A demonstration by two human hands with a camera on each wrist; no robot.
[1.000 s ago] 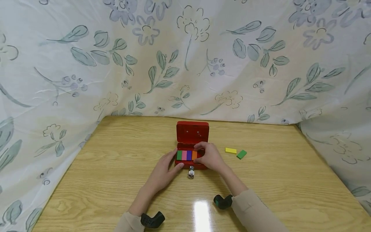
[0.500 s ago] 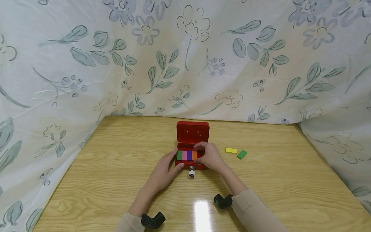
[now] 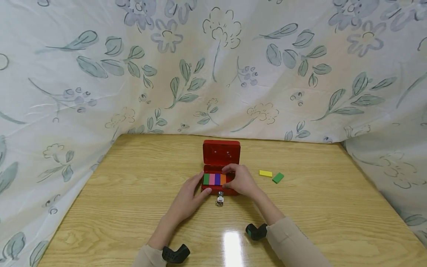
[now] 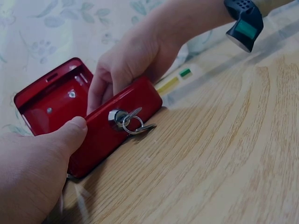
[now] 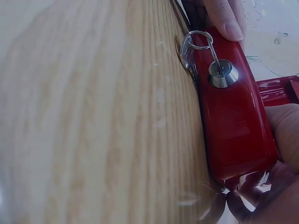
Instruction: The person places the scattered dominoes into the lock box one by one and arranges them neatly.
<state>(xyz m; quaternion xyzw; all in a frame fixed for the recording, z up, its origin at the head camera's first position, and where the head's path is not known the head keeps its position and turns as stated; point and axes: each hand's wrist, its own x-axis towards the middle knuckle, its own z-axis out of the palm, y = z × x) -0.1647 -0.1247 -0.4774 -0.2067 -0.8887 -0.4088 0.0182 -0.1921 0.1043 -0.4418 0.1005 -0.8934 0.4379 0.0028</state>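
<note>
Taking the box as the clock's centre, with 12 away from the person, black wrist units show at 7 and 5. The left hand, at 8, holds the box's near left corner, thumb on the front wall, fingers along the side. At 6 a key on a ring sits in the lock. The red box stands open mid-table. The right hand, at 3, pinches the orange block inside it. Left from that lie the purple, pink and green blocks, side by side. Well past the right hand at 3, loose yellow and green blocks lie near each other, apart. The raised lid is at 12; flowered cloth hangs beyond.
</note>
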